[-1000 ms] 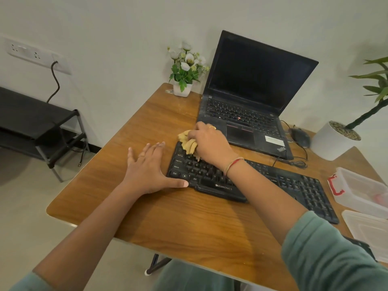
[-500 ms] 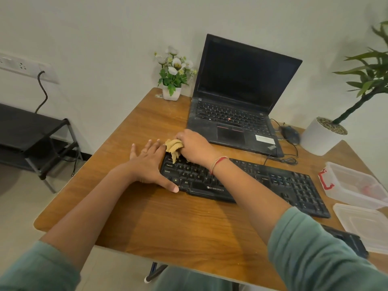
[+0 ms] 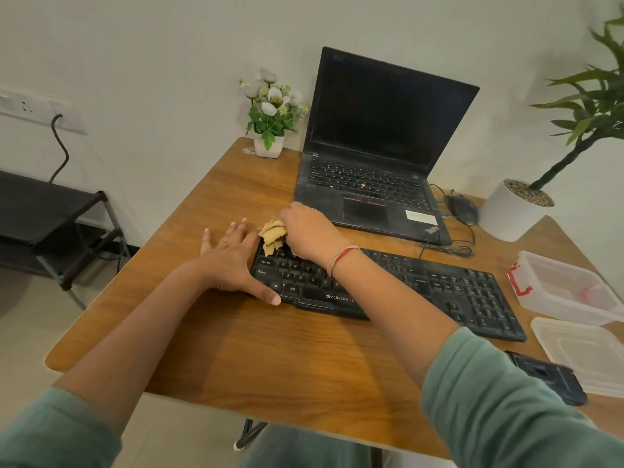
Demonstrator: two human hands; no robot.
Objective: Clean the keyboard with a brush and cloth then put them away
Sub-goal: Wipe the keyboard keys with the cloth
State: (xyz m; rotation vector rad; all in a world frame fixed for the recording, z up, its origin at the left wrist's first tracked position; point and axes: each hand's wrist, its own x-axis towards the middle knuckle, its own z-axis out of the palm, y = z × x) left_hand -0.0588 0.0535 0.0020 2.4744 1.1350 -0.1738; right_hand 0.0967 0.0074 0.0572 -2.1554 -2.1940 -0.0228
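A black keyboard (image 3: pixel 439 292) lies across the wooden table (image 3: pixel 270 349). My right hand (image 3: pixel 309 233) grips a crumpled tan cloth (image 3: pixel 273 235) and holds it on the keyboard's far left corner. My left hand (image 3: pixel 233 261) lies flat on the table against the keyboard's left end, fingers spread and thumb along its front edge. No brush shows clearly; something pink lies inside the clear plastic box (image 3: pixel 567 285) at the right.
An open black laptop (image 3: pixel 374 184) sits behind the keyboard, with a mouse (image 3: pixel 462 204) and cable to its right. A small flower pot (image 3: pixel 268 143) and a large white planter (image 3: pixel 513 214) stand at the back. A box lid (image 3: pixel 584 352) and a dark device (image 3: pixel 547 376) lie near right.
My right hand has kept the cloth at the keyboard's far left corner. My left hand has slid right against the keyboard's end. The camera view has shifted a little.
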